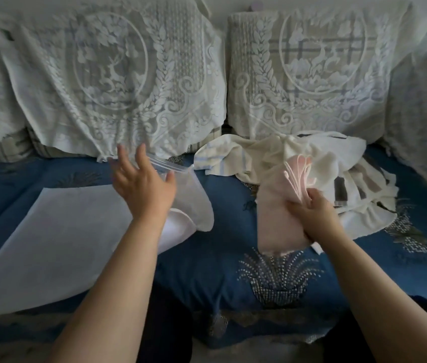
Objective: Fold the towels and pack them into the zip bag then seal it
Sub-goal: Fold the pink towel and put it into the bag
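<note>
A large translucent zip bag [57, 231] lies flat on the blue sofa seat at the left, its zip edge [165, 165] raised at the far end. A white towel [178, 226] shows inside near the mouth. My left hand [143, 183] hovers over the bag's mouth with fingers spread, holding nothing. To the right, my right hand [312, 213] grips a folded pale pink towel [278, 205] lifted off the seat. Behind it lies a loose heap of cream and striped towels [312, 163].
The blue patterned sofa seat [233, 258] stretches across the view. Lace-covered back cushions [118, 82] stand behind, another cushion [422, 113] at the right. My dark-clothed knees [165, 336] are at the bottom edge.
</note>
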